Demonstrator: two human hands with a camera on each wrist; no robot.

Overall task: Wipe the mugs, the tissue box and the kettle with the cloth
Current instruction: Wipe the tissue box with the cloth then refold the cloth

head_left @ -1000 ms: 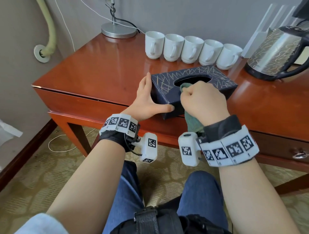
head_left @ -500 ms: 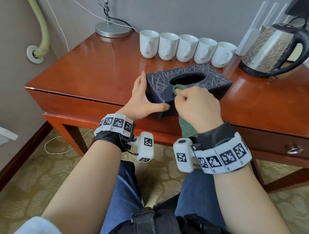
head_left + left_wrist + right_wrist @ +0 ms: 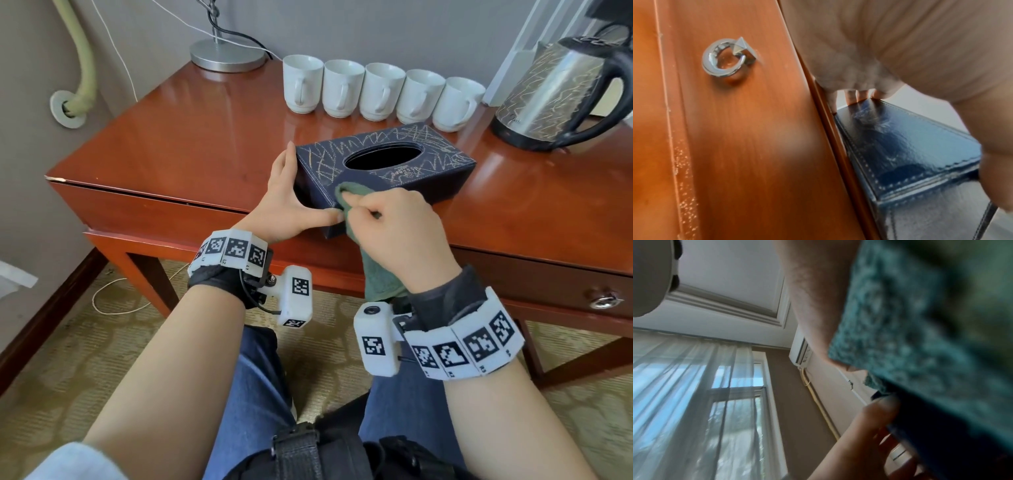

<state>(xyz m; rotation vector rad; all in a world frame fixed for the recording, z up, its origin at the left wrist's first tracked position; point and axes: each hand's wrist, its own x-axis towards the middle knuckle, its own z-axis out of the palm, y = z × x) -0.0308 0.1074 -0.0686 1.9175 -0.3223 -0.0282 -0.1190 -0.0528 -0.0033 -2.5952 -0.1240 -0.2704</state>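
A dark blue tissue box (image 3: 404, 168) with scribbled yellow lines sits near the wooden table's (image 3: 191, 137) front edge. My left hand (image 3: 291, 205) braces its left end, fingers straight against the side, thumb along the front face. In the left wrist view the fingers (image 3: 857, 97) press the box (image 3: 910, 154). My right hand (image 3: 394, 226) grips a green cloth (image 3: 349, 195) and presses it on the box's near top corner; the rest of the cloth hangs below the hand. The cloth (image 3: 920, 337) fills the right wrist view. Several white mugs (image 3: 380, 90) line the back. A steel kettle (image 3: 555, 99) stands back right.
A lamp base (image 3: 227, 54) with cables sits at the back left of the table. A drawer with a ring pull (image 3: 603, 301) is under the tabletop on the right; another ring pull (image 3: 725, 60) shows in the left wrist view. My knees are below the table edge.
My right hand has dragged the cloth from the box's top, beside the opening, down toward the near left corner. The left hand has kept its place on the box's end.
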